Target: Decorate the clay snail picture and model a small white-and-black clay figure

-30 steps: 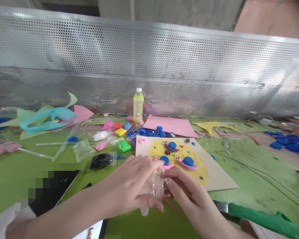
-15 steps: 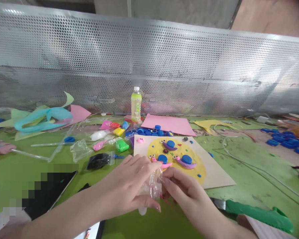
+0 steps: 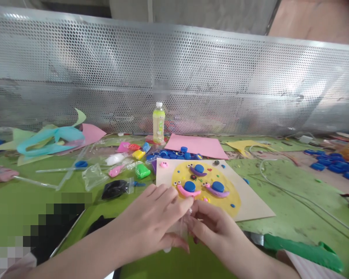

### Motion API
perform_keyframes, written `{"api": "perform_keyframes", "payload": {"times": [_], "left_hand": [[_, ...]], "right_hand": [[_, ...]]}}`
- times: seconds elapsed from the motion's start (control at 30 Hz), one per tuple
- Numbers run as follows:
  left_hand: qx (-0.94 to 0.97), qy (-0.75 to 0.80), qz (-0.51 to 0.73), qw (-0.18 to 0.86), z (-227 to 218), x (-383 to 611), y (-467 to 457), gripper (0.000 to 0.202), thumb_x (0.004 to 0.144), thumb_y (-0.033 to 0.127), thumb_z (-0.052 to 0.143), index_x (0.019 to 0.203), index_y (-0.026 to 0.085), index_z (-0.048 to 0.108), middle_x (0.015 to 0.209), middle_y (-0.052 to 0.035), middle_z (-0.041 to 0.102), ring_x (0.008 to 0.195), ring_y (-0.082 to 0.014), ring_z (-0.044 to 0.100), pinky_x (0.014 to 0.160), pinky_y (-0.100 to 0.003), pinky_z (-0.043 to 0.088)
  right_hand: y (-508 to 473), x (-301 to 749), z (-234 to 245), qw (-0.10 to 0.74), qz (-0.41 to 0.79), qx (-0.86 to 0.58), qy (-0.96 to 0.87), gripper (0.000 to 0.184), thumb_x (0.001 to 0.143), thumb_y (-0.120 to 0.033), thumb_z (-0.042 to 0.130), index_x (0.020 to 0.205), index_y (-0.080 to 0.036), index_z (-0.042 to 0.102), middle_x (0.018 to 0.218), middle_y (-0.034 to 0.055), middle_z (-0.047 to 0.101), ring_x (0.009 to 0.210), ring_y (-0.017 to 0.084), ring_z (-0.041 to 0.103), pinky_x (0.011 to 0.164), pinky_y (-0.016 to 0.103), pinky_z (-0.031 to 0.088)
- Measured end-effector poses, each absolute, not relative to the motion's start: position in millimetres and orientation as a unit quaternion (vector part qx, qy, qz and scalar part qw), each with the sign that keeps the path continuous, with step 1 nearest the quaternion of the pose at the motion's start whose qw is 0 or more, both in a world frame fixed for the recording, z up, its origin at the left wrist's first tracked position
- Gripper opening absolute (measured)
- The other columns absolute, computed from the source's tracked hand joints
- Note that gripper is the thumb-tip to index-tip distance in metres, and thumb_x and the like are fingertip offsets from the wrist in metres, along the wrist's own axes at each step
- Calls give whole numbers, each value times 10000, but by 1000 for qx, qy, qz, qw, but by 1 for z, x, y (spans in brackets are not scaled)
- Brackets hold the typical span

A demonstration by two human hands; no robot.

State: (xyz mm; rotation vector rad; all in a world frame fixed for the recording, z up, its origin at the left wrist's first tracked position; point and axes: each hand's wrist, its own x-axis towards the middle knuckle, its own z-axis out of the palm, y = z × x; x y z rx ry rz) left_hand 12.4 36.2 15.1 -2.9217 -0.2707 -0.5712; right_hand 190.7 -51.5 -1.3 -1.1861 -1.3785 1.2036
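Note:
My left hand (image 3: 152, 219) and my right hand (image 3: 213, 226) meet at the near edge of the green table, both pinching a small clear plastic bag (image 3: 180, 226) between their fingertips. Just beyond them lies a beige card (image 3: 253, 203) with a yellow clay disc (image 3: 234, 197) on it. On the disc sit clay snails with blue bottle-cap shells, one pink (image 3: 189, 188) and two purple (image 3: 217, 189). What the bag holds is hidden by my fingers.
Small bags of coloured clay (image 3: 142, 170) and a black one (image 3: 116, 188) lie left of the card. A green drink bottle (image 3: 158, 123) stands by the perforated metal wall (image 3: 174, 77). Pink paper (image 3: 197, 146), blue caps (image 3: 334, 164), a white cable (image 3: 285, 190) and a green tool (image 3: 302, 254) lie around.
My hands drew nearer to me and lower with the bag, which uncovered the pink snail on the card. The bag is now more crumpled between my fingers.

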Motion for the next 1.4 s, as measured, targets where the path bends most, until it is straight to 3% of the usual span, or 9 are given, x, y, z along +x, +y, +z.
{"api": "perform_keyframes", "payload": {"times": [0.1, 0.2, 0.33, 0.4, 0.53, 0.67, 0.83, 1.1, 1.4], "left_hand": [[-974, -90, -192, 84, 15, 13, 36, 654, 896, 662, 476, 1323, 175, 389, 1002, -105, 617, 879, -282, 589, 740, -393, 443], [-962, -107, -239, 73, 17, 14, 36, 723, 878, 711, 446, 1337, 158, 369, 1145, -150, 598, 1010, -297, 564, 843, -416, 430], [-922, -105, -348, 133, 17, 15, 27, 621, 884, 719, 433, 1128, 151, 493, 1105, -132, 594, 1147, -324, 490, 1067, -513, 219], [-927, -104, -346, 105, 16, 17, 19, 475, 973, 620, 357, 965, 182, 538, 994, -78, 611, 1041, -281, 512, 1045, -495, 206], [-936, -97, -338, 30, 17, 19, 6, 346, 1037, 338, 307, 800, 206, 523, 782, -19, 588, 794, -222, 480, 824, -402, 298], [-947, -108, -299, 33, 26, 19, 3, 282, 971, 136, 335, 774, 184, 532, 731, -15, 564, 748, -214, 458, 766, -382, 298], [-947, -94, -297, 82, 27, 19, 5, 268, 918, 61, 378, 723, 165, 529, 676, 5, 539, 692, -184, 456, 796, -379, 303], [-921, -131, -347, 121, 17, 25, 11, 276, 892, 41, 415, 665, 183, 483, 600, 40, 469, 650, -158, 424, 802, -357, 310], [-911, -91, -369, 161, 15, 20, 12, 187, 889, 83, 504, 745, 163, 594, 849, -50, 657, 885, -226, 561, 881, -408, 372]], "right_hand": [[-51, 191, -2, 458, 479, -487, -569, 314, 863, -487, 578, 784, -185, 544, 681, -36, 459, 606, 103, 410, 564, 231, 370], [-52, 194, -5, 480, 447, -495, -571, 300, 890, -452, 543, 740, -194, 507, 649, -43, 440, 573, 98, 396, 525, 223, 359], [-58, 197, -9, 531, 274, -473, -648, 198, 963, -288, 454, 778, -220, 475, 663, -40, 471, 551, 97, 419, 488, 207, 362], [-61, 196, -10, 534, 142, -437, -710, 125, 933, -150, 465, 841, -233, 477, 681, -45, 480, 539, 87, 431, 474, 188, 358], [-62, 194, -9, 519, -8, -354, -778, 274, 806, 3, 477, 950, -230, 491, 701, -46, 454, 516, 76, 416, 450, 164, 361], [-59, 192, -6, 510, -7, -347, -787, 280, 813, 25, 446, 941, -221, 488, 717, -21, 487, 553, 91, 449, 472, 168, 394], [-61, 191, -7, 499, -8, -404, -767, 248, 784, -18, 437, 793, -244, 337, 632, -70, 399, 488, 68, 410, 452, 158, 354], [-58, 199, 0, 492, -14, -469, -733, 207, 806, -74, 454, 735, -234, 343, 607, -68, 424, 512, 71, 415, 462, 149, 364], [-52, 199, -1, 502, 122, -454, -726, 187, 791, -80, 490, 751, -227, 383, 766, -21, 599, 666, 98, 547, 608, 196, 476]]}}
